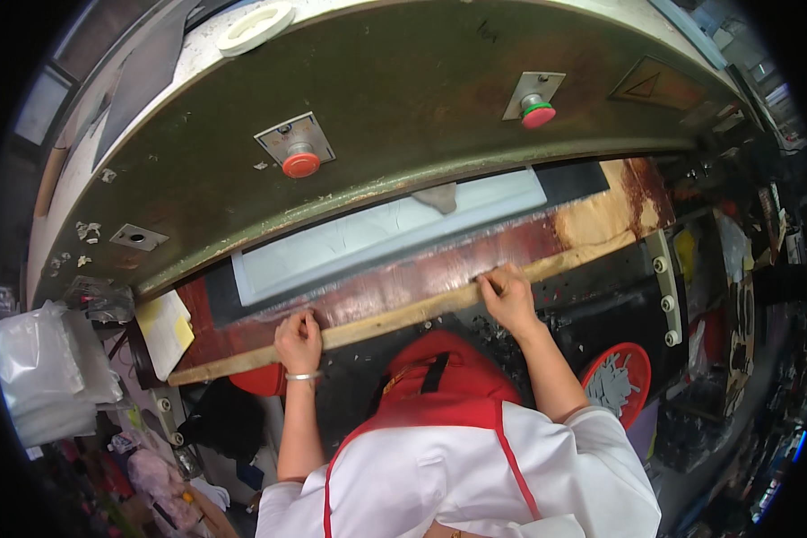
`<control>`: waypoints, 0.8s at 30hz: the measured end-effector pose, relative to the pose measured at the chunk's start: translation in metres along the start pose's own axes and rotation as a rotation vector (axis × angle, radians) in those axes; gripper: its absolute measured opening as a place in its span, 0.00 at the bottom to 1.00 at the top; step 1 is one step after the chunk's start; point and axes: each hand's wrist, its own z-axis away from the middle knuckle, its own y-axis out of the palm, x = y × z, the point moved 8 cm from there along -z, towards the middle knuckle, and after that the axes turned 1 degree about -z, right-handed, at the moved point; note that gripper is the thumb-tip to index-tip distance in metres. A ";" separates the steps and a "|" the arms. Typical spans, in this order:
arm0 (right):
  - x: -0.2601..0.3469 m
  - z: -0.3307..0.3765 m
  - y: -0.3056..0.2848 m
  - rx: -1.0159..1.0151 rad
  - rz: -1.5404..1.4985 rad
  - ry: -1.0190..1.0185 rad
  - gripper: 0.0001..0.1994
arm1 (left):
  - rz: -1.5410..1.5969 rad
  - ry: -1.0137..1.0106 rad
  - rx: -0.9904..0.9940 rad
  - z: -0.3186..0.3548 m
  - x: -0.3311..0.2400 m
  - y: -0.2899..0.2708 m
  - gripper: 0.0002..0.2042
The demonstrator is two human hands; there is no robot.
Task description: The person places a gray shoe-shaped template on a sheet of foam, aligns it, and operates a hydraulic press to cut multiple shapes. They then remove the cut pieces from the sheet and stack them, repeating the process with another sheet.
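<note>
A clear plastic bag bulges at the far left; the left hand, wearing a thin bracelet, rests with fingers curled and pressed together on the front edge of the long wooden board; the board lies across the worktop under the green press head; the right hand pinches the board's edge; a red bin stands lower right.

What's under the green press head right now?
Under the green press head lies a white sheet on the red board. How far it reaches back is hidden.
</note>
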 end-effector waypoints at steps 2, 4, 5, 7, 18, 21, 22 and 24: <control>0.001 0.006 -0.004 0.076 0.073 0.074 0.04 | -0.038 0.031 0.002 0.018 -0.010 -0.007 0.02; 0.014 0.001 -0.017 -0.015 0.068 0.031 0.08 | -0.055 0.036 0.016 0.040 -0.018 -0.014 0.02; 0.023 -0.007 -0.026 -0.133 0.057 -0.035 0.11 | -0.073 0.027 0.031 0.050 -0.019 -0.016 0.02; 0.038 -0.023 -0.022 -0.210 0.110 -0.115 0.23 | -0.099 0.006 0.090 0.072 -0.021 -0.020 0.02; 0.015 0.010 -0.013 0.006 -0.546 0.370 0.42 | -0.052 0.092 0.266 0.167 -0.038 -0.041 0.02; -0.001 0.010 -0.049 -0.087 -0.599 0.433 0.44 | -0.054 0.083 0.312 0.176 -0.039 -0.043 0.02; 0.003 0.005 -0.062 -0.130 -0.333 0.320 0.43 | -0.056 0.057 0.334 0.177 -0.037 -0.041 0.02; 0.012 0.000 -0.072 -0.176 0.016 0.135 0.43 | -0.064 0.068 0.335 0.176 -0.039 -0.041 0.02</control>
